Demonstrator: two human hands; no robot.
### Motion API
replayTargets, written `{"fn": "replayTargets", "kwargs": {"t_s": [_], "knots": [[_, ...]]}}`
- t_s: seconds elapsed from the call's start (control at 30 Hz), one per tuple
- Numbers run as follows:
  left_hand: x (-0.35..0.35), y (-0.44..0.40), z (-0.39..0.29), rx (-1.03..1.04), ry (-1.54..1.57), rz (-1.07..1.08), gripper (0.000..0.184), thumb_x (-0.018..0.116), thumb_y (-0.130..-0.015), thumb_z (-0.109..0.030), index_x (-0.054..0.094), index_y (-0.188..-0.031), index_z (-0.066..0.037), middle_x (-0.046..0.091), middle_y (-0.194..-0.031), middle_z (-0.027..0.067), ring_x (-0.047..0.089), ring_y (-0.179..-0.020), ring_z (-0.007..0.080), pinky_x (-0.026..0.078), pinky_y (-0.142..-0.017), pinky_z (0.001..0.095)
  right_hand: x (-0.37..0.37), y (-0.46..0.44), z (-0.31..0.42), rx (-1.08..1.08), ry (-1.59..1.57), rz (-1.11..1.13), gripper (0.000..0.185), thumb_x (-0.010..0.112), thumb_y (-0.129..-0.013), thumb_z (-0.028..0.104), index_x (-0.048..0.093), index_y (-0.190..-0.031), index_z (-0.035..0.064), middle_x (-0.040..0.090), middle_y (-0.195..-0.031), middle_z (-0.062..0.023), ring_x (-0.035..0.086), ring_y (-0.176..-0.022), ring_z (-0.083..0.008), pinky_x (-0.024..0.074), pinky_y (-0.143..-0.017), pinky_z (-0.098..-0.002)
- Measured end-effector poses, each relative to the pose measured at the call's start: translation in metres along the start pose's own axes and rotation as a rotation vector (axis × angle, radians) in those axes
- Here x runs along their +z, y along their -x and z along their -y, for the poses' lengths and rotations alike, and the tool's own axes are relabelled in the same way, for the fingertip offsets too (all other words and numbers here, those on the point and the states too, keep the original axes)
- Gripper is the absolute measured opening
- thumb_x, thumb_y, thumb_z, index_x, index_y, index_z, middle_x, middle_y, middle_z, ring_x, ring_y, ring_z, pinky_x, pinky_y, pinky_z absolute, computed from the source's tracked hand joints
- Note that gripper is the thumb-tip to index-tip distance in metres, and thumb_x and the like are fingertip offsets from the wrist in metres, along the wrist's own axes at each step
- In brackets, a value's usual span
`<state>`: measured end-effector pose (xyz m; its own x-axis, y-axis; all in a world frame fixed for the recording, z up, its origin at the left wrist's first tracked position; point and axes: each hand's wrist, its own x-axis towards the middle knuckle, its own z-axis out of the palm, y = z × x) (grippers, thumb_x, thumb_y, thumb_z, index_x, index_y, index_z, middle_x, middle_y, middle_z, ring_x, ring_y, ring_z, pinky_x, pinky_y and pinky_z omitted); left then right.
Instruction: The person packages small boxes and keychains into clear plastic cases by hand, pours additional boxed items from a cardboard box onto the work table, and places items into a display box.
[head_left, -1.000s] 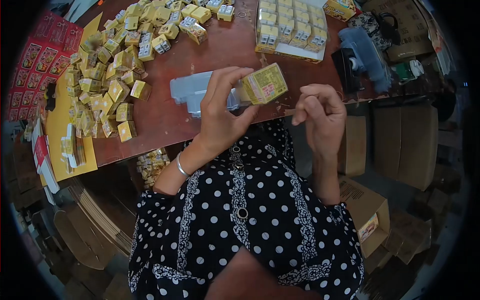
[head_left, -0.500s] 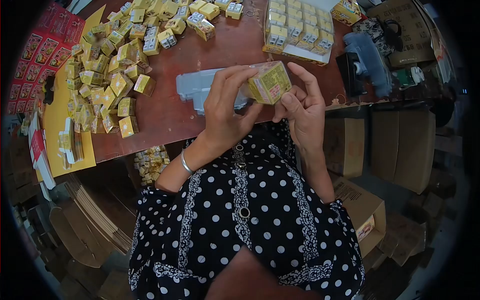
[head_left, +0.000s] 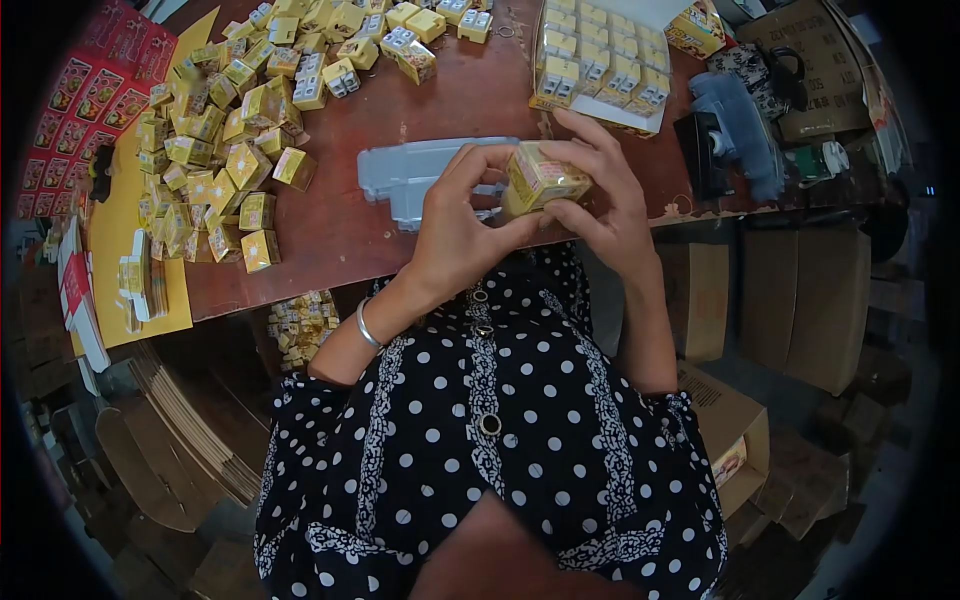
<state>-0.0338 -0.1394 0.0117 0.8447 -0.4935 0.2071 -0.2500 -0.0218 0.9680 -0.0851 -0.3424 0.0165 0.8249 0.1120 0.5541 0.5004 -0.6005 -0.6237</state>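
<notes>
A small yellow printed box (head_left: 543,180) in a glossy clear wrap is held up between both hands, over the table's near edge. My left hand (head_left: 462,215) grips its left side, thumb underneath and fingers at the top left. My right hand (head_left: 607,205) closes on the right side, with its thumb low and its fingers curved over the top. Behind my left hand, clear plastic trays (head_left: 400,172) lie on the red-brown table (head_left: 340,230).
Many small yellow boxes (head_left: 245,165) lie heaped at the left on yellow card (head_left: 170,300). A display carton (head_left: 600,60) with rows of yellow pieces stands at the back right. Cardboard boxes (head_left: 805,300) stand on the right below the table, near a black stand (head_left: 700,150).
The yellow box has been turned in the hands, so another face shows. My right hand's fingers have come over its top, where they were apart from it before.
</notes>
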Motion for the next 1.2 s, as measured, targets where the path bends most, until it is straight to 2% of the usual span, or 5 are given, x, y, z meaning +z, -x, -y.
{"fn": "replayTargets", "kwargs": {"t_s": [0.13, 0.37, 0.57, 0.8, 1.2], "knots": [[0.0, -0.004, 0.003, 0.229, -0.098, -0.024, 0.054, 0.084, -0.071, -0.002, 0.062, -0.12, -0.005, 0.061, -0.114, 0.009, 0.065, -0.103, 0.0267, 0.057, -0.086, 0.0369, -0.011, 0.001, 0.009, 0.379, -0.753, -0.038, 0.071, 0.074, -0.088, 0.044, 0.052, -0.144, 0.0058, 0.054, -0.141, -0.0156, 0.053, -0.127, -0.027, 0.0489, -0.099, -0.0354], [0.004, -0.017, 0.016, 0.853, -0.49, 0.019, 0.052, 0.079, -0.069, 0.001, 0.067, -0.117, -0.014, 0.053, -0.123, 0.0116, 0.055, -0.122, 0.0353, 0.051, -0.1, 0.0499, -0.034, 0.002, -0.021, 0.84, -0.793, 0.237, 0.071, 0.04, -0.104, 0.06, 0.06, -0.128, -0.003, 0.069, -0.105, -0.0062, 0.066, -0.08, -0.0082, 0.0527, -0.067, -0.022], [0.006, -0.026, 0.007, 1.008, -0.52, 0.216, 0.051, 0.075, -0.074, -0.003, 0.067, -0.12, -0.021, 0.047, -0.14, 0.0117, 0.05, -0.13, 0.0339, 0.046, -0.106, 0.0516, -0.045, 0.001, -0.031, 0.586, -0.822, 0.311, 0.044, 0.07, -0.095, 0.029, 0.062, -0.125, -0.002, 0.069, -0.1, -0.0031, 0.063, -0.084, -0.0054, 0.049, -0.07, -0.0209], [-0.006, -0.09, 0.032, 0.432, -0.473, 0.203, 0.073, 0.073, -0.085, -0.009, 0.04, -0.15, -0.013, 0.043, -0.148, 0.0198, 0.044, -0.138, 0.0407, 0.041, -0.112, 0.0464, -0.069, 0.018, -0.095, 0.533, -0.252, -0.41, 0.045, 0.076, -0.088, 0.006, 0.056, -0.128, -0.0027, 0.068, -0.102, -0.0081, 0.067, -0.09, -0.0116, 0.054, -0.076, -0.0244], [0.033, -0.159, 0.093, -0.141, -0.032, 0.435, 0.075, 0.066, -0.093, -0.002, 0.023, -0.154, 0.002, 0.048, -0.146, 0.0236, 0.05, -0.136, 0.0313, 0.043, -0.113, 0.0383, -0.051, -0.019, -0.108, 0.451, 0.172, -0.18, 0.051, 0.076, -0.086, 0.0, 0.056, -0.132, -0.0004, 0.065, -0.108, -0.012, 0.068, -0.1, -0.0179, 0.0579, -0.086, -0.0317]]}}
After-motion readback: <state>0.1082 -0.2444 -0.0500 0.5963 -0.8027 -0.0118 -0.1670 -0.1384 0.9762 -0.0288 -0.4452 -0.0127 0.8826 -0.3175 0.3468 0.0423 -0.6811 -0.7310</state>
